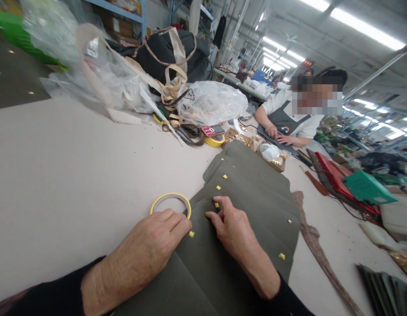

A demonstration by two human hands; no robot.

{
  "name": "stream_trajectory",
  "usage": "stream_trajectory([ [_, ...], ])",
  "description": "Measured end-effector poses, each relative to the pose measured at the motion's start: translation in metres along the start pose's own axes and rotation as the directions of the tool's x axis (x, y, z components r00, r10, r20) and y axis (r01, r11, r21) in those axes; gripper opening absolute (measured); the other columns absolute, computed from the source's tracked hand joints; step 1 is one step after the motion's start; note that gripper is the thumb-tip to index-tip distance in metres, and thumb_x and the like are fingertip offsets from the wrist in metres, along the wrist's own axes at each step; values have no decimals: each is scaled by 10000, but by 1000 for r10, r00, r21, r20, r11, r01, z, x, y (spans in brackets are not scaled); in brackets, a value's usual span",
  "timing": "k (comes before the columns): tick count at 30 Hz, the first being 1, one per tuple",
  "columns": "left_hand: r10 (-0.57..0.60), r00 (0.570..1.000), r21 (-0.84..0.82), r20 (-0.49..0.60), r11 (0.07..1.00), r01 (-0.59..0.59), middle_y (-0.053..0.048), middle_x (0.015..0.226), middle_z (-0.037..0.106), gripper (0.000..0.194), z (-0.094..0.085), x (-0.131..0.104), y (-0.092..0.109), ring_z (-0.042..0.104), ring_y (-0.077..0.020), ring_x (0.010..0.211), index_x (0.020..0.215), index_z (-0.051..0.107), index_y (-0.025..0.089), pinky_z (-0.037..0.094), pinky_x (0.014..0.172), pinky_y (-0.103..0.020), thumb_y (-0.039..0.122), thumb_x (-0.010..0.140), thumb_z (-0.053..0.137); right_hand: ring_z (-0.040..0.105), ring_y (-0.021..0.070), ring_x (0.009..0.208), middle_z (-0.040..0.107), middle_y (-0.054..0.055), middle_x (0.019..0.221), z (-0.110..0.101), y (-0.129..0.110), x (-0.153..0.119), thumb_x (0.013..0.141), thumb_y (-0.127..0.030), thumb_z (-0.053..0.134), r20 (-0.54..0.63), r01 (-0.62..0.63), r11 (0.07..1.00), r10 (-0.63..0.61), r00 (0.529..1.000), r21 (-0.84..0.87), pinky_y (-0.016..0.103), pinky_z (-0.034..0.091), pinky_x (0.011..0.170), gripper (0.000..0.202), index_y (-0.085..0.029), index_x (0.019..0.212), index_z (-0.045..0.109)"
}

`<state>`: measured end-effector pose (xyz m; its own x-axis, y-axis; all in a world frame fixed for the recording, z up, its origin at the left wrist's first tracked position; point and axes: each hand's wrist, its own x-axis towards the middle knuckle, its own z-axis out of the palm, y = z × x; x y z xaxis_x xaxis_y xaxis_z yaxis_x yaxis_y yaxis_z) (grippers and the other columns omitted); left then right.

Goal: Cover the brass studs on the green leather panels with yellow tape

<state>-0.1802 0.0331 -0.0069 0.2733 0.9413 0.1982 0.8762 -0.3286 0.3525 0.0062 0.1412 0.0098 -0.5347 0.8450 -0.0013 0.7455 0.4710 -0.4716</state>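
My left hand (147,245) is closed on a ring-shaped roll of yellow tape (154,204), holding it by its near side at the left edge of a dark olive panel (252,188). Several small yellow tape pieces, one of them a tape piece (191,234) beside my left fingertips, are stuck on the panel. Over the panel's middle is my right hand (234,224), thumb and index finger apart. A yellow tape piece (217,205) shows right at that index finger; whether the finger presses it or only touches it is unclear. A small metal fitting (289,221) sits on the panel's right side.
Beyond the panel stand boxes of gold-coloured metal parts (239,139) and another yellow tape roll (214,141). Plastic bags (213,101) and straps crowd the back left. Across the table a co-worker (289,118) handles dark material. A brown strip (310,232) lies at right.
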Motion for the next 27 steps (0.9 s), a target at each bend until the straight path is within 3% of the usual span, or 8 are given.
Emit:
stream_trajectory([
  [2, -1, 1000, -1, -6, 1000, 1, -26, 910, 593, 158, 1, 0, -1, 537, -209, 834, 968, 550, 202, 438, 760, -353, 94, 923, 444, 621, 162, 575, 638, -32, 629, -4, 8, -4, 892, -257, 589, -55, 10, 998, -7, 998, 68, 254, 458, 576, 287, -172, 1160, 533],
  [3, -2, 1000, -2, -7, 1000, 2, -27, 910, 594, 153, 2, 0, -1, 539, -209, 836, 967, 552, 202, 439, 761, -352, 102, 926, 444, 617, 153, 580, 640, -26, 651, -6, 12, -6, 903, -260, 572, -89, 65, 995, -58, 994, 77, 249, 468, 580, 244, -177, 1131, 544],
  [6, -10, 1000, -9, -6, 1000, 10, -25, 898, 595, 145, 3, 0, -1, 541, -209, 827, 948, 555, 204, 444, 753, -354, 113, 931, 443, 628, 157, 754, 666, 47, 840, -16, 20, -11, 946, -198, 481, -122, 347, 936, -353, 928, -62, 267, 501, 709, 126, -187, 950, 607],
  [9, -12, 1000, -8, -18, 1000, 12, -24, 895, 596, 155, 3, 0, 0, 542, -214, 820, 953, 556, 205, 443, 743, -360, 103, 924, 442, 589, 186, 814, 654, 83, 881, -21, 17, -10, 972, -136, 404, 36, 557, 781, -571, 820, -284, 301, 496, 747, 235, -171, 937, 634],
  [13, -20, 1000, -19, -15, 1000, 20, -20, 898, 601, 188, 3, 0, 0, 542, -209, 816, 955, 563, 208, 442, 742, -351, 65, 891, 459, 540, 197, 743, 622, 75, 818, -19, 4, -2, 960, -94, 415, 252, 638, 639, -594, 764, -430, 310, 476, 695, 236, -153, 876, 627],
  [17, -18, 1000, -51, -8, 999, 17, -20, 914, 612, 210, 3, 0, -1, 547, -209, 820, 957, 567, 211, 453, 752, -346, 47, 868, 471, 583, 205, 747, 647, 80, 824, -16, -10, 9, 891, -54, 519, 318, 573, 671, -476, 820, -471, 295, 463, 657, 153, -151, 846, 627],
  [21, -18, 1000, -57, -18, 998, 16, -23, 915, 620, 232, 4, 0, -2, 553, -211, 823, 955, 565, 215, 463, 754, -343, 33, 857, 460, 652, 190, 692, 707, 81, 766, -17, -21, 20, 878, -103, 549, 297, 319, 851, -205, 933, -416, 263, 424, 593, 193, -177, 747, 670],
  [27, -11, 999, -69, -31, 998, 8, -20, 902, 627, 249, 5, 1, -2, 565, -210, 810, 953, 566, 218, 481, 742, -339, 25, 844, 452, 693, 221, 760, 741, 89, 755, -7, -20, 18, 873, -185, 557, 137, -10, 976, 40, 990, -217, 268, 426, 606, 223, -203, 703, 699],
])
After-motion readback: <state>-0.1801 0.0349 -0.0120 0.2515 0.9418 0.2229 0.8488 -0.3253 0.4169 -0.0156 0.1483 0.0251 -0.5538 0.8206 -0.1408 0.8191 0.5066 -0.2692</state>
